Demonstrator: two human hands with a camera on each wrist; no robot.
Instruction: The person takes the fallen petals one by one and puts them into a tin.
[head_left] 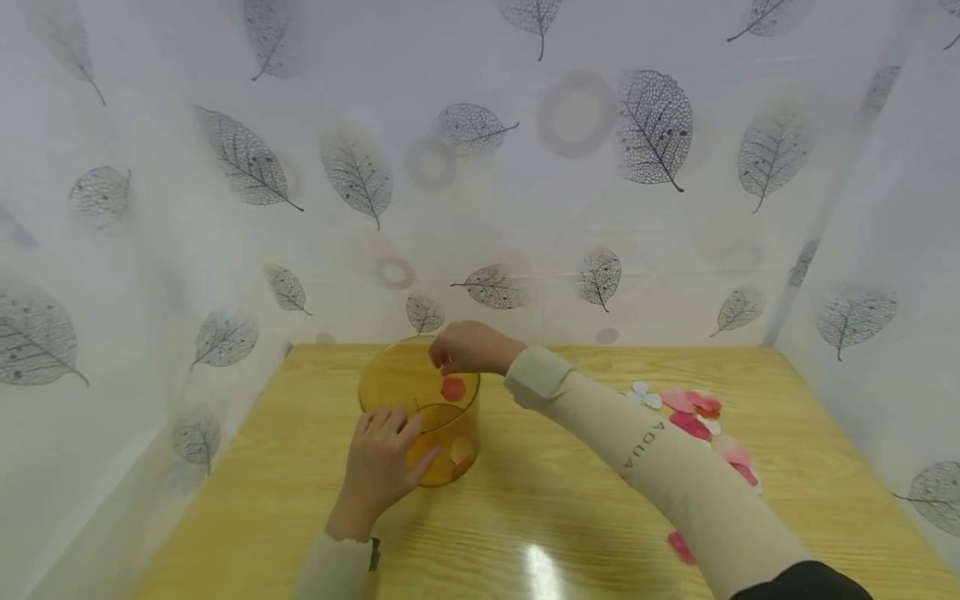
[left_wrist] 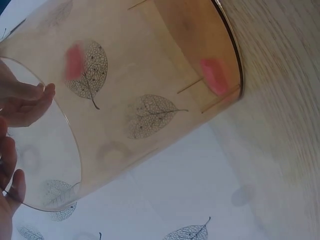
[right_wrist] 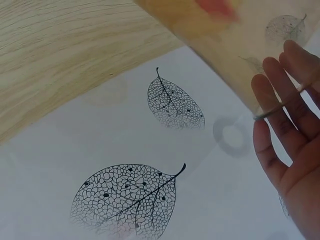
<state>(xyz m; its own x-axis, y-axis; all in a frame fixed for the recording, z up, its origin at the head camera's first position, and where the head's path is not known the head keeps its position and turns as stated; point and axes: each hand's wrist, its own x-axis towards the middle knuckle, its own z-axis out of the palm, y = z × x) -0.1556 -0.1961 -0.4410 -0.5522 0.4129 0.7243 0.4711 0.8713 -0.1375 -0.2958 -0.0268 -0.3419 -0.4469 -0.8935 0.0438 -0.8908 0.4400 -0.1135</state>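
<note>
A see-through amber cylindrical container (head_left: 457, 433) stands upright on the wooden table, its mouth open at the top. My left hand (head_left: 382, 467) holds its near rim, thumb against the outside. Over the far right part of the mouth is my right hand (head_left: 476, 346), with nothing held between the fingers; they look loose in the right wrist view. Just below it, a red petal (head_left: 452, 388) shows in mid-air inside the container. Through the wall in the left wrist view, a pink-red petal (left_wrist: 215, 76) lies near the base.
Pink, red and white petals (head_left: 690, 423) lie scattered on the right of the table (head_left: 555, 500), partly behind the right sleeve. A white flower (head_left: 645, 395) sits at their left, and one pink petal (head_left: 681, 546) lies nearer. Leaf-patterned white sheeting (head_left: 525, 208) encloses the back and sides.
</note>
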